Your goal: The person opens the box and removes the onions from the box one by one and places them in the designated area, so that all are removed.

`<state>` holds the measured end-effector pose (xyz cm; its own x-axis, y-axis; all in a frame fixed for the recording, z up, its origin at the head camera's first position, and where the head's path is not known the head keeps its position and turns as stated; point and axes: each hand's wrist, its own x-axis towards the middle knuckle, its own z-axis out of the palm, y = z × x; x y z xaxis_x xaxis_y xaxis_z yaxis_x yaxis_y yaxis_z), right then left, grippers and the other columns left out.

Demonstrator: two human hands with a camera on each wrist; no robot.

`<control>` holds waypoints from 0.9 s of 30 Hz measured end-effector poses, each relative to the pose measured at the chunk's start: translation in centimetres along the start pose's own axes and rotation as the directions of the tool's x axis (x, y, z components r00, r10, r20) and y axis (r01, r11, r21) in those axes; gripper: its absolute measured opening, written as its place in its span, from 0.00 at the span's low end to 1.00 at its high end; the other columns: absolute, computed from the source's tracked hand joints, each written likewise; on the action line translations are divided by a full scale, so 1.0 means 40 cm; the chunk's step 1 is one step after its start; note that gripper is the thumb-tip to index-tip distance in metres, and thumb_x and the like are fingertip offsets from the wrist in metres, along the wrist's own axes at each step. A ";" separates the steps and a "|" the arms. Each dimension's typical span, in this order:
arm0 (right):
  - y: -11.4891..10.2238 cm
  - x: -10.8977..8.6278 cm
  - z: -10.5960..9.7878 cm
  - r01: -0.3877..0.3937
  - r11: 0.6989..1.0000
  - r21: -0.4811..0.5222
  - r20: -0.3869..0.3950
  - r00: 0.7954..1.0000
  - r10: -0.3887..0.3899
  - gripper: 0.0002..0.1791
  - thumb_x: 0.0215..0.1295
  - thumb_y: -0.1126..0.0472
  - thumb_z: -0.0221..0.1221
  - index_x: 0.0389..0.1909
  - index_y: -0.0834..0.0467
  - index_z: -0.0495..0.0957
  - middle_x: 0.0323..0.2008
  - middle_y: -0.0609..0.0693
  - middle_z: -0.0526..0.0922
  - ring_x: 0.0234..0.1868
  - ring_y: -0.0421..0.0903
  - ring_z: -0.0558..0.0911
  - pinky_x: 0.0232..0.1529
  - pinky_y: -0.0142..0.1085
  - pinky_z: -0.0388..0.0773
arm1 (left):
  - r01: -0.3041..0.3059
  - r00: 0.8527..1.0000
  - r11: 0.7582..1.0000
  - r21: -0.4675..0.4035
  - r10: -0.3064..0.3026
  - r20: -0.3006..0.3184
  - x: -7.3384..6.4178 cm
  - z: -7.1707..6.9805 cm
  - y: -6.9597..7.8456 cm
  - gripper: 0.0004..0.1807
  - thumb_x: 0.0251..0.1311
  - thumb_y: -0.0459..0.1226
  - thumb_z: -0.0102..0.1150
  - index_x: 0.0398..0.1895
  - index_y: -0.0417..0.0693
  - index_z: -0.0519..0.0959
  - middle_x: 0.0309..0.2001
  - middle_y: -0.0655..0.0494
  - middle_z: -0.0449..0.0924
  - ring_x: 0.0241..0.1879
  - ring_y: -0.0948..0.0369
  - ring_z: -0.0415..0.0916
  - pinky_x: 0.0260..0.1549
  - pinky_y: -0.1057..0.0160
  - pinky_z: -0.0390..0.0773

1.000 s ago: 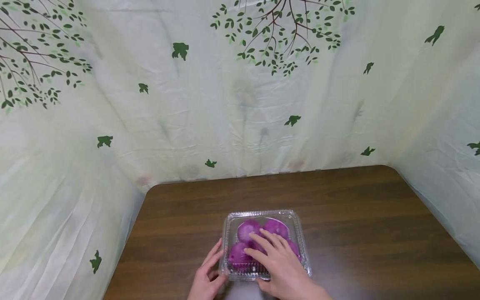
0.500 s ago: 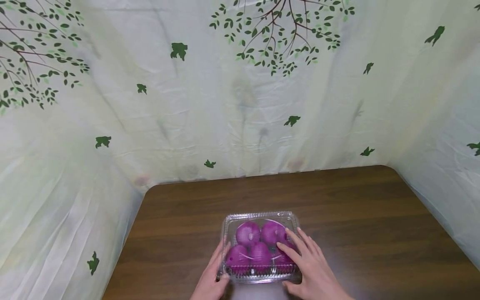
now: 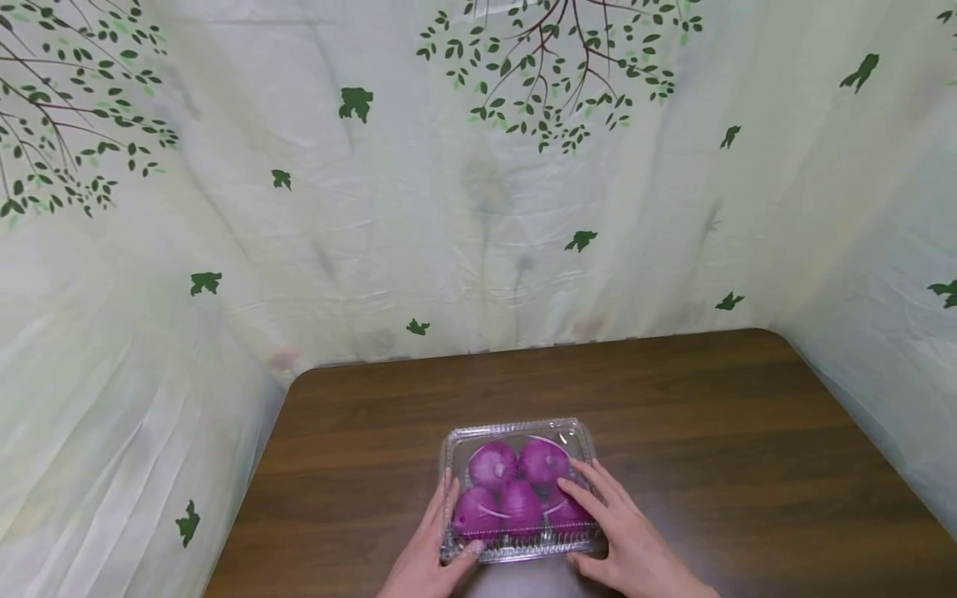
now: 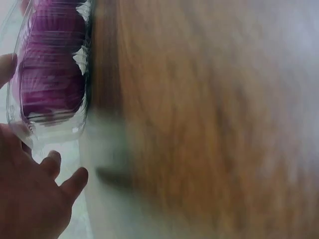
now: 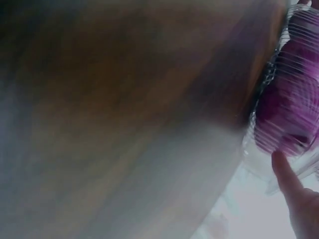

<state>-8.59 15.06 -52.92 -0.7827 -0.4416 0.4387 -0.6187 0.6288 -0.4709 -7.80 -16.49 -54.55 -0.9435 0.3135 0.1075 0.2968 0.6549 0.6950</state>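
A clear plastic clamshell box [image 3: 516, 430] with several purple, round, onion-like balls [image 3: 493, 465] in it stands close to the near edge of the table. My left hand [image 3: 428, 550] holds its left side, the fingers up along the wall and the thumb at the front corner. On the right, my right hand [image 3: 634, 541] grips the box with fingers over the lid's edge and thumb at the front. Part of the left hand [image 4: 32, 194] shows below the ribbed box wall [image 4: 52, 132] in the left wrist view. A finger [image 5: 285, 174] touches the box in the right wrist view.
Brown wood-grain table [image 3: 710, 432] spreads behind and to both sides of the box. A pale cloth curtain [image 3: 478, 208] printed with leaves and branches hangs around the table's back and sides.
My right hand has slid from the middle of the lid to the box's right side. The left thumb has come round to the front corner. The box has shifted slightly left.
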 end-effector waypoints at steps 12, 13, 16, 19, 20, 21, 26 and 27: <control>0.020 -0.011 -0.014 -0.030 0.998 0.048 0.068 0.997 0.027 0.47 0.50 0.43 0.74 0.72 0.46 0.65 0.74 0.47 0.58 0.72 0.60 0.59 0.51 0.61 0.75 | -0.001 0.998 0.999 0.051 0.004 -0.061 0.003 0.027 0.010 0.49 0.64 0.56 0.58 0.76 0.35 0.50 0.79 0.52 0.35 0.72 0.44 0.48 0.58 0.39 0.67; 0.021 -0.011 -0.016 -0.032 0.998 0.054 0.072 0.997 0.028 0.47 0.50 0.43 0.73 0.72 0.46 0.65 0.74 0.47 0.58 0.72 0.60 0.59 0.51 0.61 0.75 | -0.011 0.997 0.999 0.050 0.015 -0.071 0.002 0.028 0.008 0.49 0.64 0.55 0.59 0.76 0.36 0.50 0.79 0.52 0.35 0.72 0.45 0.48 0.58 0.39 0.67; 0.020 -0.010 -0.018 -0.019 0.998 0.054 0.067 0.998 0.015 0.45 0.53 0.43 0.72 0.72 0.46 0.65 0.74 0.47 0.59 0.71 0.61 0.60 0.50 0.60 0.75 | -0.052 0.993 0.996 0.067 0.058 -0.102 0.001 0.031 0.004 0.49 0.63 0.52 0.62 0.76 0.35 0.50 0.79 0.50 0.36 0.71 0.45 0.49 0.58 0.39 0.67; 0.019 -0.008 -0.020 0.001 0.999 0.042 0.064 0.998 -0.003 0.45 0.54 0.44 0.72 0.72 0.49 0.65 0.74 0.48 0.60 0.71 0.61 0.61 0.50 0.61 0.76 | -0.054 0.992 0.997 0.058 0.060 -0.107 0.000 0.031 0.004 0.50 0.62 0.51 0.63 0.76 0.36 0.49 0.79 0.49 0.36 0.71 0.45 0.49 0.58 0.38 0.67; 0.018 -0.008 -0.020 0.000 0.999 0.035 0.064 0.998 -0.002 0.45 0.54 0.43 0.72 0.72 0.49 0.65 0.73 0.48 0.60 0.71 0.61 0.61 0.50 0.60 0.76 | -0.045 0.994 0.998 0.050 0.050 -0.101 -0.001 0.030 0.005 0.50 0.62 0.52 0.62 0.76 0.36 0.49 0.79 0.50 0.36 0.71 0.44 0.48 0.57 0.38 0.67; 0.018 -0.007 -0.021 -0.009 1.000 0.028 0.064 0.998 0.007 0.45 0.53 0.43 0.72 0.72 0.49 0.65 0.73 0.47 0.60 0.71 0.59 0.62 0.50 0.59 0.76 | -0.029 0.995 0.999 0.037 0.032 -0.090 0.000 0.029 0.008 0.50 0.62 0.53 0.62 0.77 0.36 0.49 0.79 0.50 0.35 0.71 0.44 0.48 0.57 0.38 0.67; 0.017 -0.002 -0.021 -0.059 0.998 -0.005 0.053 0.997 0.059 0.49 0.48 0.43 0.74 0.72 0.48 0.65 0.72 0.42 0.62 0.69 0.52 0.66 0.51 0.53 0.78 | 0.015 0.998 1.000 -0.010 -0.015 -0.057 0.000 0.026 0.014 0.52 0.61 0.54 0.62 0.78 0.39 0.47 0.79 0.52 0.34 0.72 0.42 0.47 0.55 0.35 0.68; 0.016 -0.002 -0.020 -0.060 0.998 -0.010 0.047 0.997 0.060 0.50 0.47 0.44 0.75 0.72 0.48 0.65 0.72 0.42 0.62 0.68 0.51 0.68 0.51 0.53 0.78 | 0.013 0.998 1.000 -0.012 -0.014 -0.058 0.000 0.026 0.014 0.52 0.61 0.53 0.63 0.78 0.40 0.47 0.79 0.51 0.34 0.71 0.42 0.47 0.55 0.34 0.68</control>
<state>-8.87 16.00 -52.67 -0.8209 -0.4323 0.3732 -0.5700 0.6604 -0.4889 -7.47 -15.41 -54.91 -0.9544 0.2644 0.1387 0.2828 0.6508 0.7046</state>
